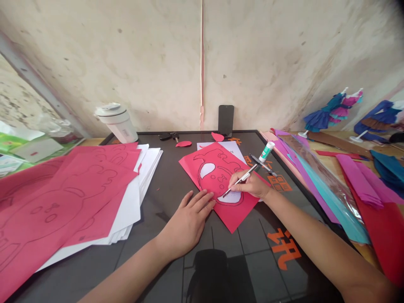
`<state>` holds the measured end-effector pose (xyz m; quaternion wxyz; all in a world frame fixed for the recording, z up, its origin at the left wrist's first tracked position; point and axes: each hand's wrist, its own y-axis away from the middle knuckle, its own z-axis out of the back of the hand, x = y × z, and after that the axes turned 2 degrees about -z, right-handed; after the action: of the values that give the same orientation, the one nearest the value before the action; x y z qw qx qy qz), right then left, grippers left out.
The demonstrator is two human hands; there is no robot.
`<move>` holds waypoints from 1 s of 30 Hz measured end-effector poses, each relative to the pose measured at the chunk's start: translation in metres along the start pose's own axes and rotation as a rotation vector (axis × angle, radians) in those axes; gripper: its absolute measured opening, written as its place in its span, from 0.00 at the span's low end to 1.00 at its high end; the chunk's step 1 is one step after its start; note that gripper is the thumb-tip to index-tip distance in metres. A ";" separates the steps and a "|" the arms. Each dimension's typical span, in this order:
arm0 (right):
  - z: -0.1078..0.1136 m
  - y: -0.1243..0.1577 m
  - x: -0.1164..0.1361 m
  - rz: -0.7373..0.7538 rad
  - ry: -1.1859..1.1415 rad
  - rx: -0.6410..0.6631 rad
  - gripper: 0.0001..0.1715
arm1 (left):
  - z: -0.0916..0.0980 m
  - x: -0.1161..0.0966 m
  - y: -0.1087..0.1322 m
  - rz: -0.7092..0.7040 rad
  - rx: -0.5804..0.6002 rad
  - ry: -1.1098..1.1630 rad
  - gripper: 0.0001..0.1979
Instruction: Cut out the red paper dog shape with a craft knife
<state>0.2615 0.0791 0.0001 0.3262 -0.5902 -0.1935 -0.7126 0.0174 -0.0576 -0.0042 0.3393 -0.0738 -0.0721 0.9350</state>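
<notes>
A red paper sheet (233, 216) with a black-outlined animal drawing lies turned at an angle in front of me. Two ear-shaped holes in it show white paper beneath. My right hand (248, 184) grips a slim silver craft knife (251, 170) like a pen, its tip at the edge of the lower hole. Flat on the dark board, my left hand (192, 216) is open, with its fingertips pressing the sheet's lower left edge. Two red cut-out pieces, one left (183, 144) and one right (217, 136), lie beyond the sheet.
Drawn red sheets (94, 185) top a white paper stack (126, 214) at left. A white tumbler (118, 122), keys (170, 136) and a phone (226, 120) stand or lie along the wall. A glue stick (267, 151) stands near my right hand. Coloured papers (328, 185) cover the right side.
</notes>
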 end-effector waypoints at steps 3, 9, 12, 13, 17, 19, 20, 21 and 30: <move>-0.002 0.001 0.000 -0.018 -0.003 -0.051 0.13 | 0.000 0.000 0.000 0.001 -0.013 0.005 0.27; -0.004 0.000 0.006 -0.012 0.054 -0.053 0.13 | -0.001 -0.001 0.000 -0.006 -0.010 0.006 0.28; -0.004 0.000 0.007 0.001 0.064 -0.030 0.13 | -0.001 0.000 0.000 -0.002 0.000 -0.006 0.28; -0.004 0.000 0.006 0.001 0.070 -0.025 0.13 | 0.000 0.000 0.000 -0.001 0.000 -0.006 0.28; -0.005 -0.001 0.004 -0.006 0.095 -0.002 0.13 | 0.001 0.000 0.000 -0.003 0.012 -0.005 0.28; -0.005 -0.001 0.004 0.004 0.110 -0.003 0.14 | 0.002 0.000 -0.001 -0.006 0.015 -0.002 0.28; -0.005 -0.001 0.004 0.010 0.117 -0.004 0.14 | 0.002 0.000 -0.001 -0.006 0.016 0.000 0.28; -0.005 0.000 0.004 0.015 0.122 -0.003 0.14 | 0.002 0.000 -0.001 -0.004 0.017 0.001 0.29; -0.005 0.000 0.007 0.066 0.146 0.024 0.13 | -0.001 0.001 0.000 0.001 0.013 0.022 0.30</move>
<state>0.2574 0.0743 0.0054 0.3697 -0.5386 -0.1580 -0.7404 0.0165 -0.0567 -0.0052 0.3402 -0.0819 -0.0623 0.9347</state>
